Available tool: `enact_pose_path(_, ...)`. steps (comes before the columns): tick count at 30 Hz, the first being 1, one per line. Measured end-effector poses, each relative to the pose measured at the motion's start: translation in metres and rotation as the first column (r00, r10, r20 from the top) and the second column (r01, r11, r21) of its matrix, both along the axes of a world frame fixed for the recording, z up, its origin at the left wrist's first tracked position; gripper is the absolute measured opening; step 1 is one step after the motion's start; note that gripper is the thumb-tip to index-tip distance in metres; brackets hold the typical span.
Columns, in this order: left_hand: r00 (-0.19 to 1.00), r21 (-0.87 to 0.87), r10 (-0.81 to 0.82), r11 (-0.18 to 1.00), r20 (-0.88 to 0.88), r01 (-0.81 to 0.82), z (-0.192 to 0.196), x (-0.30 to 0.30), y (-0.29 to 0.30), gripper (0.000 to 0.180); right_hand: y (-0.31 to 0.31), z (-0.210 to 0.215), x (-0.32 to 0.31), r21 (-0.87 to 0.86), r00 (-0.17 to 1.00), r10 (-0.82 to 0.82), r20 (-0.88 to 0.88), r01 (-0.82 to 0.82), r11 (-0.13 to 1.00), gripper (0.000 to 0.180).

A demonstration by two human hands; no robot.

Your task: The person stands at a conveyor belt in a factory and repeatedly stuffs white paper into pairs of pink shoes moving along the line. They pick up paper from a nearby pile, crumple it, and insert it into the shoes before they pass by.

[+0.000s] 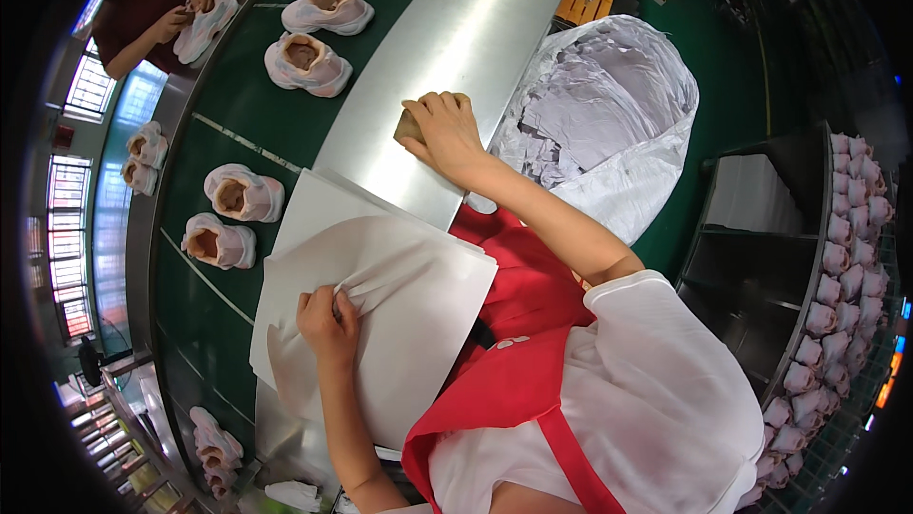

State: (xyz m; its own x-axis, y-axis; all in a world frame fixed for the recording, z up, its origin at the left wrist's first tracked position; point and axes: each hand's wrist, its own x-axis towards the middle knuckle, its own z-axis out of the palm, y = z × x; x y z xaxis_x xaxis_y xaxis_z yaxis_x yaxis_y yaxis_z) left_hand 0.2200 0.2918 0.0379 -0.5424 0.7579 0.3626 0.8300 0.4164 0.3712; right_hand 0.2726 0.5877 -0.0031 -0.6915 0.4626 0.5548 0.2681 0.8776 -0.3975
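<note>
My left hand (328,324) is closed on the top sheet of white paper (399,276), which is creased and lifted where my fingers pinch it. Under it lies a stack of large white sheets (271,348) at the metal table's edge, beside the conveyor. Farther off, my right hand (445,134) rests on the bare metal table (418,38). Its fingers are wrapped over a small olive-brown block (407,126), partly hidden by the hand; I cannot tell its material.
Pairs of pale pink shoes (309,62) stand on the green conveyor (238,124) to the left. Across it a person (157,0) handles another shoe (204,29). At right are a white sack (656,172) of crumpled paper and a rack of wrapped shoes (837,286).
</note>
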Motion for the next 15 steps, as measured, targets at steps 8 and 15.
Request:
enact_pose_path(8,0.994,-0.037,0.082,0.996,0.074,-0.079,-0.001,0.004,-0.005,0.007,0.101,-0.116,0.123,-0.756,0.802,-0.461,-0.379,0.019,0.655,0.014)
enact_pose_path(15,0.995,-0.05,0.061,0.997,0.077,-0.057,-0.001,0.006,-0.01,0.007,0.216,-0.244,0.228,-0.432,0.668,-0.699,0.254,0.725,0.536,0.034)
